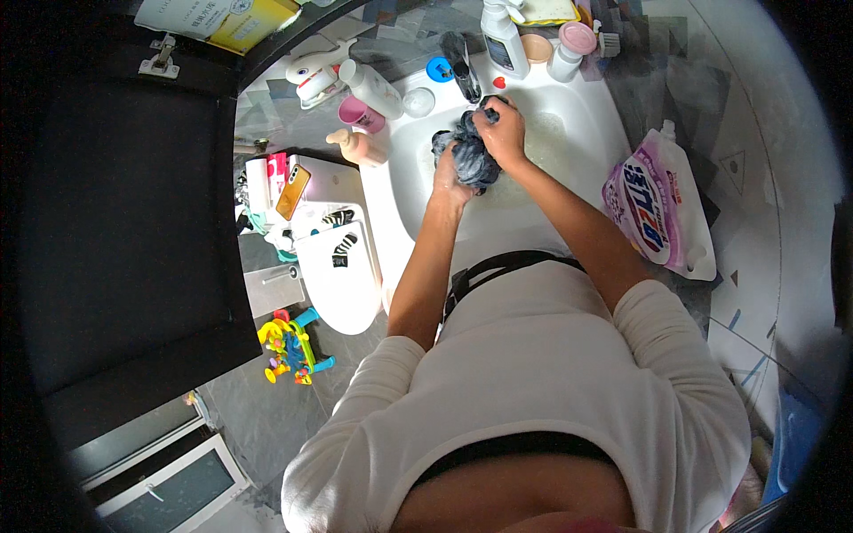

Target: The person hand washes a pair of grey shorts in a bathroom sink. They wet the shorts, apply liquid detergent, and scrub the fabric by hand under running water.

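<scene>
A wet, dark grey cloth (474, 162), bunched up with suds on it, is held over the basin of a white washbasin (410, 200). My left hand (454, 178) grips its lower left part. Higher up and to the right, my right hand (501, 132) has its fingers closed around a twisted portion of the same cloth. Cloudy, foamy water (543, 143) lies in the basin beneath. The dark faucet (464, 70) stands at the basin's back rim, just beyond the cloth.
Along the rim stand a spray bottle (504, 43), a white bottle (370, 88), a pink cup (362, 114) and a pump bottle (358, 148). A detergent pouch (660, 203) lies to the right. Striped socks (344, 250) rest on the toilet lid (340, 300). An open black cabinet door (133, 220) fills the left.
</scene>
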A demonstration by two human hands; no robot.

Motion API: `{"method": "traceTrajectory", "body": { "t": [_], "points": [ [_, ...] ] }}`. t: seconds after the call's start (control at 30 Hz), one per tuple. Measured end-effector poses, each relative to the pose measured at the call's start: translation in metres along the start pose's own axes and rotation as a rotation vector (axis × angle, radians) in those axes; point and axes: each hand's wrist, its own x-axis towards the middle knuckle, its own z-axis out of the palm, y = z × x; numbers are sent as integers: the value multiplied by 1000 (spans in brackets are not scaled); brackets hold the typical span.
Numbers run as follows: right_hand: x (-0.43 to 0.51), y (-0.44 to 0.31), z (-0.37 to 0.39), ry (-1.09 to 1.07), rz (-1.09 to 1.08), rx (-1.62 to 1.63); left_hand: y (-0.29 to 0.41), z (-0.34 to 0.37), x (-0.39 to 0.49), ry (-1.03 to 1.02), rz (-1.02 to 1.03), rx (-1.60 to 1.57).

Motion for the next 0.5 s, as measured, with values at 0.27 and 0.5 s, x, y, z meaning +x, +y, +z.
{"method": "traceTrajectory", "body": {
  "t": [0.27,0.5],
  "points": [
    [-80,-63,-19,-230,-779,-12,2,-43,4,-386,112,-93],
    [6,34,9,-20,53,-146,7,7,-16,-58,41,-25]
  ]
}}
